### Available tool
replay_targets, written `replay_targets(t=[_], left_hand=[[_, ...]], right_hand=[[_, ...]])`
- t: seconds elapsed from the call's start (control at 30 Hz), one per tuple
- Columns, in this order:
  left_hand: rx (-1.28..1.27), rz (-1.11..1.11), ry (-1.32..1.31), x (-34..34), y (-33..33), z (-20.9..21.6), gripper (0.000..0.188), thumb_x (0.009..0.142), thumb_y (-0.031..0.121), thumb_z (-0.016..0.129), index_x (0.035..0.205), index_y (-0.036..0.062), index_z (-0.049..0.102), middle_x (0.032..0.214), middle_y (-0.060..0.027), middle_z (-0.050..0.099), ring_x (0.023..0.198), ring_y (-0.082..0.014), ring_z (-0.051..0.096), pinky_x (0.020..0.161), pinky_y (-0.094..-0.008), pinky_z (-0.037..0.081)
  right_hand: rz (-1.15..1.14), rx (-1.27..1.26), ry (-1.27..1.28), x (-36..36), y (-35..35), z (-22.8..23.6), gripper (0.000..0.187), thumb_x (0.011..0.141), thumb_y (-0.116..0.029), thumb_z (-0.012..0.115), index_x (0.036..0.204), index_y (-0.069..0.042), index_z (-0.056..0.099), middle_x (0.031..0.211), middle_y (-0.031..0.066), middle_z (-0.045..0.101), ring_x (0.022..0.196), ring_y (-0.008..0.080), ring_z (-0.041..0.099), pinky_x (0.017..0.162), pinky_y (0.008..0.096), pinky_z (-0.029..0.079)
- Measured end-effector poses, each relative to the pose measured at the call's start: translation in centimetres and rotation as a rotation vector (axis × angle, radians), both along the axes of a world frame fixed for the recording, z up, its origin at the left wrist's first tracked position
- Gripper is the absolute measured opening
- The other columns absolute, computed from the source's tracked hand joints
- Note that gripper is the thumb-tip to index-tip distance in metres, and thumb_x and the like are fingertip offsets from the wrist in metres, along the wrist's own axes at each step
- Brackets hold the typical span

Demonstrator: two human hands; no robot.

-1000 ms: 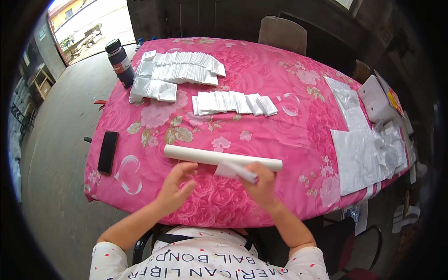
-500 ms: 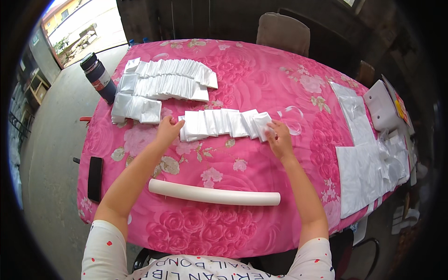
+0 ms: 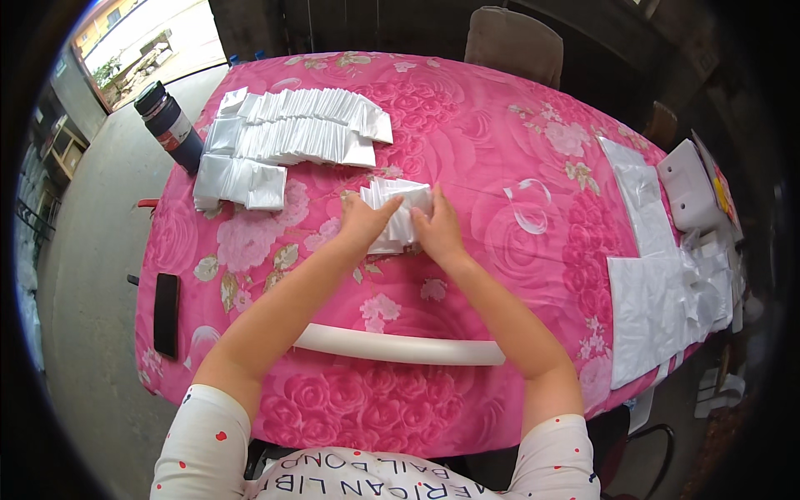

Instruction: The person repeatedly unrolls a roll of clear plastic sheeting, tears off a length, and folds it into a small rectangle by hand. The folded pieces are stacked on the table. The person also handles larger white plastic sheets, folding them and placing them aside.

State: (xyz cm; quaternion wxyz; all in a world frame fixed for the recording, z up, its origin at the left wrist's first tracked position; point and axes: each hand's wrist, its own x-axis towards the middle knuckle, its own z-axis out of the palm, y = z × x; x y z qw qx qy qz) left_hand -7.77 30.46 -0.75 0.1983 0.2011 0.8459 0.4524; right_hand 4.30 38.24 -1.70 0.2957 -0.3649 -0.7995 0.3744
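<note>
Between my two hands stands a bunched stack of folded white plastic bags (image 3: 392,239) at the middle of the table. My left hand (image 3: 362,222) presses on its left end, thumb reaching over the top. At the right end, my right hand (image 3: 441,228) closes against the stack, its fingers behind and thumb in front. Part of each hand's fingers is hidden by the bags. Farther left lie overlapping rows of similar folded white bags (image 3: 312,143), with a shorter row (image 3: 265,188) nearest me. A white tube-like roll (image 3: 400,346) lies across the near side, partly behind my forearms.
A pink flowered cloth (image 3: 492,283) covers the table. A dark bottle (image 3: 171,129) and a black phone (image 3: 167,317) are along the left edge. Flat white plastic sheets (image 3: 646,312) and a white box (image 3: 687,185) occupy the right edge. A chair (image 3: 514,46) stands beyond the table.
My hands have come together from both ends, pushing the spread-out row of folded bags into a short upright bunch. The view has shifted slightly.
</note>
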Motion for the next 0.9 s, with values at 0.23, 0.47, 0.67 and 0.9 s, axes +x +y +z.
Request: replay_targets(t=[0.23,0.47,0.67,0.9], left_hand=[[0.229,-0.081,-0.377,0.2,-2.4,1.1,0.049,0.078,0.022,0.07,0.11,-0.0029,0.043,0.1,-0.0143,0.057,0.088,-0.0188,0.057,0.073,-0.0339,0.048],[0.618,-0.23,-0.196,3.2,-7.8,5.0,0.04,0.082,0.014,0.065,0.113,-0.0014,0.045,0.102,-0.0111,0.056,0.091,-0.0162,0.055,0.079,-0.0301,0.045],[0.852,-0.592,0.253,7.0,-21.0,5.6,0.086,0.067,0.014,0.078,0.132,0.0016,0.022,0.113,-0.0167,0.047,0.104,-0.0222,0.051,0.087,-0.0349,0.042],[0.605,-0.592,0.237,10.5,-27.9,-1.1,0.123,0.05,0.034,0.089,0.139,0.0027,0.009,0.117,-0.0164,0.048,0.107,-0.028,0.051,0.09,-0.0391,0.041]], right_hand=[[0.008,-0.222,0.12,-1.8,-4.5,1.3,0.083,0.081,-0.026,0.066,0.138,0.008,0.017,0.133,0.0256,0.039,0.123,0.0311,0.041,0.1,0.0343,0.035],[0.243,-0.682,0.437,1.0,-7.1,6.4,0.076,0.073,-0.012,0.072,0.132,0.004,0.026,0.12,0.0165,0.048,0.112,0.0234,0.049,0.092,0.0325,0.042],[0.429,-0.315,0.381,9.1,-19.1,8.9,0.073,0.071,-0.005,0.072,0.132,-0.002,0.032,0.112,0.0127,0.055,0.109,0.0192,0.051,0.09,0.0324,0.042],[0.505,-0.13,0.139,12.2,-24.7,1.4,0.1,0.064,-0.012,0.079,0.141,-0.001,0.017,0.132,0.0166,0.044,0.122,0.0268,0.043,0.1,0.0362,0.036]])
